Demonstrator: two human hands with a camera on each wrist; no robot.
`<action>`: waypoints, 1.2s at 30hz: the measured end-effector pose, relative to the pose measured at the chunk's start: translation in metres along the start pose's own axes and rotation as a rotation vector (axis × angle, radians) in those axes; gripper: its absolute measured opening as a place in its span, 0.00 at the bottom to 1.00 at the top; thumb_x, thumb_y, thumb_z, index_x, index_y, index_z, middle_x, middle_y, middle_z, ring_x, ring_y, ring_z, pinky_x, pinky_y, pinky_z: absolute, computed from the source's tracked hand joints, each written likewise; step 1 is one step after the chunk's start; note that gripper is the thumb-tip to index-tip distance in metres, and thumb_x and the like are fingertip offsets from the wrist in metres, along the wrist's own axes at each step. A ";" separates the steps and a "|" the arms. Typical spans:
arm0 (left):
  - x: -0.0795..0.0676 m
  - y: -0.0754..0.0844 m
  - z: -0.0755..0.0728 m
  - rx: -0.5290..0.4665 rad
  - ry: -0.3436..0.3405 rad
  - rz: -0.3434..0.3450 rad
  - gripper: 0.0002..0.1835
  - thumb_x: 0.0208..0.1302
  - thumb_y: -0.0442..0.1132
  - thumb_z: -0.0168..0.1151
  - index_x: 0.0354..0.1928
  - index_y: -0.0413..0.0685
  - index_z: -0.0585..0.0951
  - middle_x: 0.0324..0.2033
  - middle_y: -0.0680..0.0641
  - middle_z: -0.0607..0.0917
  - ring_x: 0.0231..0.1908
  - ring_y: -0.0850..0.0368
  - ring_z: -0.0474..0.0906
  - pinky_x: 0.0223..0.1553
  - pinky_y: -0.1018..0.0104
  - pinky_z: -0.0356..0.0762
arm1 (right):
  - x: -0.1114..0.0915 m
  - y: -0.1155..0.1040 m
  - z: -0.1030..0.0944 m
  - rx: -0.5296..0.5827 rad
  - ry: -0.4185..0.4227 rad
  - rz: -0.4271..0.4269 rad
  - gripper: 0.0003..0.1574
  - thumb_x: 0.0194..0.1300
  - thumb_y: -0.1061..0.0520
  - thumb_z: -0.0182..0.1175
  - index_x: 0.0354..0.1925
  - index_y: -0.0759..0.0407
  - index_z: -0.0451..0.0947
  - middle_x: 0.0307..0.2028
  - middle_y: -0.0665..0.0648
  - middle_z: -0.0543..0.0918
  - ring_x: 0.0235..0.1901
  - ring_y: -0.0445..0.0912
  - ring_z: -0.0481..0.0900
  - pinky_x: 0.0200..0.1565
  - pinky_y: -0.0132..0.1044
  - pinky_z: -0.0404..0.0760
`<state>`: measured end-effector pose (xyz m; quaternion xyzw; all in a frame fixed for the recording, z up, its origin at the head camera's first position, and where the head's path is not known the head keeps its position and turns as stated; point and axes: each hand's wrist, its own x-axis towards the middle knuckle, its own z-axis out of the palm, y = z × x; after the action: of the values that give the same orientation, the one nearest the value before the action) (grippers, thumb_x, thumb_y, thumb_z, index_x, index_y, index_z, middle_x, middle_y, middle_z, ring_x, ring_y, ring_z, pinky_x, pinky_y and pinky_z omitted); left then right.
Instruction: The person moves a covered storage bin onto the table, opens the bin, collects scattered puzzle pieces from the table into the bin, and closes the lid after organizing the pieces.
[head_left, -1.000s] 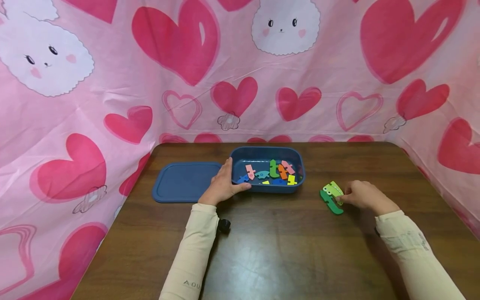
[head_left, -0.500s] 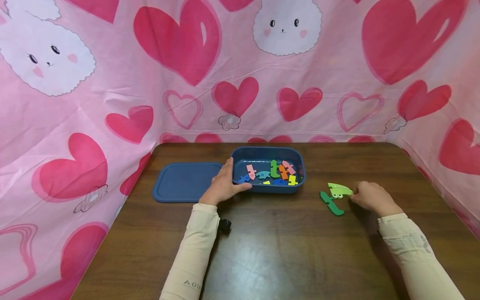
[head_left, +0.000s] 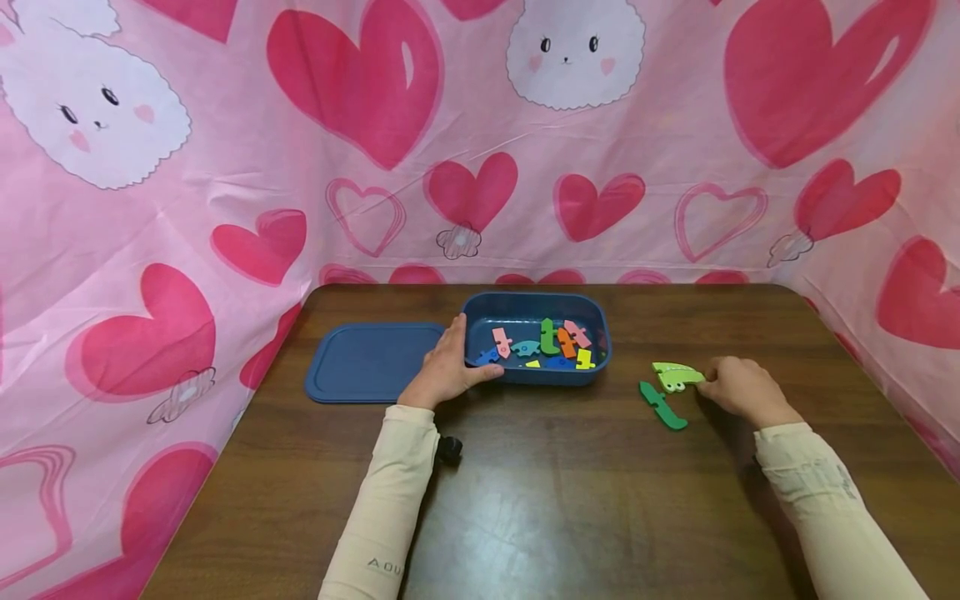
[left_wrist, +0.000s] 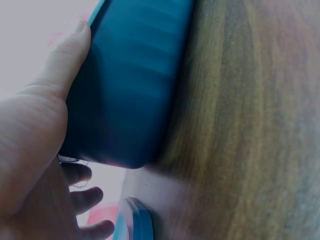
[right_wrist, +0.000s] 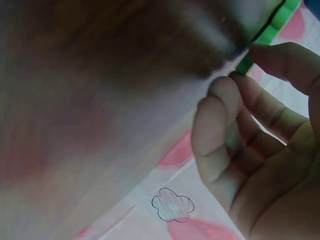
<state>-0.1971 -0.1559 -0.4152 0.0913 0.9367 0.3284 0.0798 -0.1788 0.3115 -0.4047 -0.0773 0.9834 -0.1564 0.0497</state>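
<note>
In the head view my right hand (head_left: 746,390) pinches the narrow end of a light green crocodile-head puzzle piece (head_left: 675,377) with white eyes. A dark green puzzle piece (head_left: 662,407) lies just in front of it on the table. In the right wrist view the green piece (right_wrist: 267,35) shows between thumb and fingertip. My left hand (head_left: 444,371) rests against the left front corner of a dark blue box (head_left: 540,377), its fingers along the side and its thumb along the front. The left wrist view shows the thumb on the wall of the box (left_wrist: 130,85), with the other fingers loosely extended.
Several coloured puzzle pieces, among them a green one (head_left: 549,337) and a yellow one (head_left: 584,360), lie in the box. A blue lid (head_left: 367,364) is flat on the wooden table (head_left: 540,500) to its left. Pink heart-patterned cloth (head_left: 600,142) encloses the table's back and sides.
My right hand has turned the light green crocodile head and shifted it slightly up and right from the dark green piece. The left hand stays at the box.
</note>
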 end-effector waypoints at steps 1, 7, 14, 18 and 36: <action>0.000 0.000 0.000 0.001 0.000 0.000 0.68 0.55 0.73 0.66 0.81 0.50 0.36 0.80 0.46 0.43 0.78 0.46 0.41 0.72 0.37 0.44 | 0.000 0.000 0.000 0.001 0.011 -0.002 0.10 0.60 0.55 0.66 0.30 0.61 0.78 0.27 0.60 0.79 0.28 0.58 0.76 0.28 0.55 0.74; 0.000 0.000 -0.001 0.001 0.000 -0.002 0.67 0.56 0.72 0.66 0.81 0.50 0.36 0.80 0.46 0.43 0.78 0.46 0.41 0.72 0.37 0.44 | 0.002 -0.002 0.000 0.009 0.085 -0.005 0.12 0.59 0.53 0.66 0.30 0.59 0.76 0.25 0.61 0.78 0.26 0.58 0.75 0.24 0.51 0.70; 0.000 0.001 -0.001 -0.004 -0.005 -0.004 0.67 0.55 0.73 0.66 0.81 0.50 0.36 0.80 0.46 0.43 0.78 0.46 0.41 0.72 0.37 0.43 | 0.005 -0.010 -0.002 0.035 0.162 -0.035 0.11 0.59 0.53 0.65 0.28 0.56 0.74 0.22 0.55 0.77 0.25 0.54 0.73 0.27 0.45 0.68; 0.000 0.001 -0.002 -0.004 -0.008 -0.009 0.68 0.55 0.73 0.66 0.81 0.51 0.35 0.80 0.46 0.42 0.78 0.47 0.40 0.72 0.37 0.43 | 0.006 -0.017 -0.005 0.064 0.200 -0.066 0.11 0.60 0.54 0.67 0.28 0.56 0.75 0.21 0.52 0.78 0.25 0.53 0.73 0.27 0.44 0.68; 0.000 0.001 -0.002 -0.007 -0.008 -0.006 0.67 0.55 0.72 0.66 0.81 0.50 0.36 0.80 0.46 0.43 0.77 0.46 0.41 0.72 0.38 0.44 | 0.021 -0.060 -0.013 0.137 0.297 -0.175 0.08 0.59 0.58 0.67 0.29 0.57 0.76 0.21 0.49 0.77 0.24 0.49 0.71 0.29 0.44 0.67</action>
<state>-0.1977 -0.1564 -0.4131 0.0895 0.9355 0.3312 0.0851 -0.1930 0.2555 -0.3752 -0.1350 0.9565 -0.2363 -0.1048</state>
